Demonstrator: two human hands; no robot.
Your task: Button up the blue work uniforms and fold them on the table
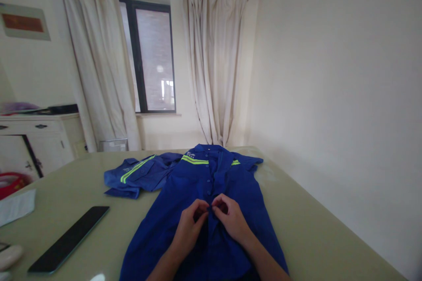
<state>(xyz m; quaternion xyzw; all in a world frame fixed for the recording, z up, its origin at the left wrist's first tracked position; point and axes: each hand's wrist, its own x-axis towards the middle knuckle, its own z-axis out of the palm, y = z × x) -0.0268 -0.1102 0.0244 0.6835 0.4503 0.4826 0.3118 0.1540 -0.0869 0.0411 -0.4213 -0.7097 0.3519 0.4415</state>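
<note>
A blue short-sleeved work shirt (191,184) with yellow-green stripes lies front up on the table, its collar at the far end. The upper front is unfastened, and several buttons show along one edge. Over the middle of the front, my left hand (193,221) pinches one side of the shirt's front edge. My right hand (231,215) pinches the cloth just beside it, fingertips almost touching the left ones. The button between the fingers, if any, is too small to make out. Left of the collar rests a folded blue shirt (141,173) with the same stripes.
On the left of the green-topped table (316,224) lie a dark flat tablet-like slab (70,239), a white paper (16,207) and a white rounded object (9,255). A red basin (15,183) and a white cabinet (49,136) stand beyond. A wall (339,96) borders the right side.
</note>
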